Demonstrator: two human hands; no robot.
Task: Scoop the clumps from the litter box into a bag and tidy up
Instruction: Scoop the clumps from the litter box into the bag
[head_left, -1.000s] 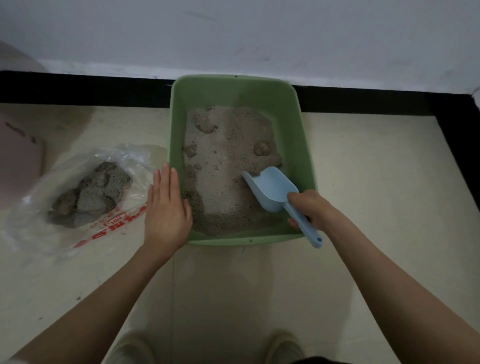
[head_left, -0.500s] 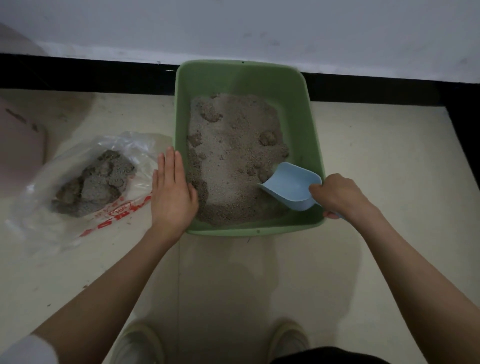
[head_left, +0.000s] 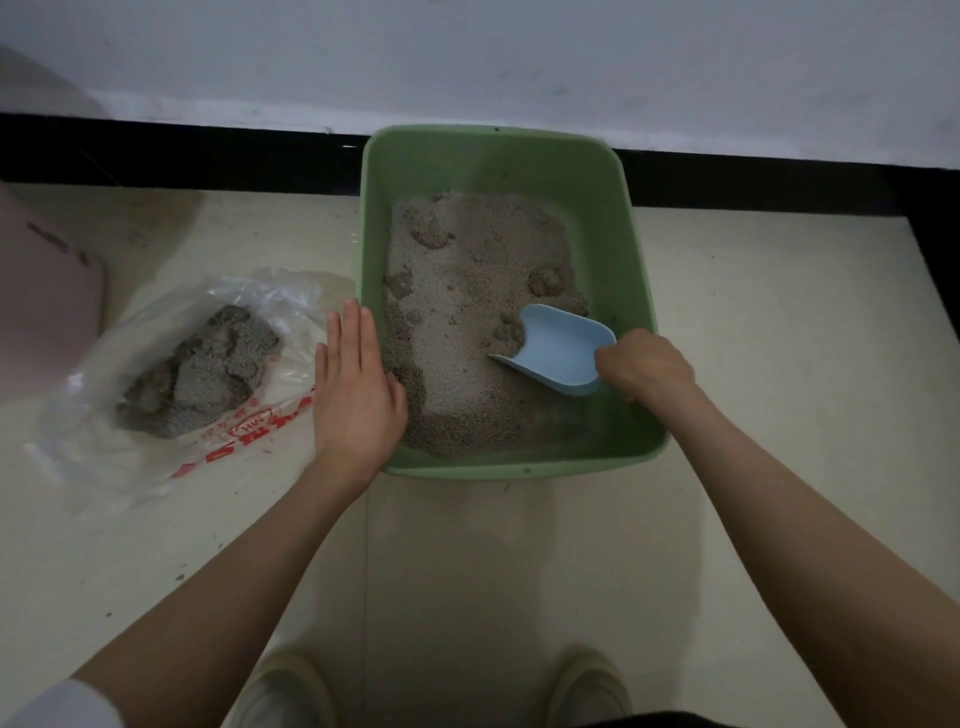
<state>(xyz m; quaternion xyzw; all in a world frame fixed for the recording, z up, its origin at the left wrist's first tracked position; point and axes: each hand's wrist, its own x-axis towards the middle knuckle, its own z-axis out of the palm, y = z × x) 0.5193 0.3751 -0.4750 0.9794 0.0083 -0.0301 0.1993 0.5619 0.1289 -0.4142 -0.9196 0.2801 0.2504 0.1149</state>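
Litter (head_left: 462, 332) sandy, clumps (head_left: 545, 280) seemingly darker, lumpy

A pink bin (head_left: 47, 306) stands left on the cream floor (head_left: 779, 364); a black skirting (head_left: 182, 150) lines the white wall (head_left: 467, 52).

Green litter box (head_left: 631, 249) — blue scoop (head_left: 558, 353) inside, clump-filled bag (head_left: 156, 415) beside

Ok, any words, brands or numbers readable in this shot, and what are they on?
Red print on the clear plastic bag: too blurred and creased to read, including its oval logo.
Green litter box: no text visible.
Blue scoop: no text visible.
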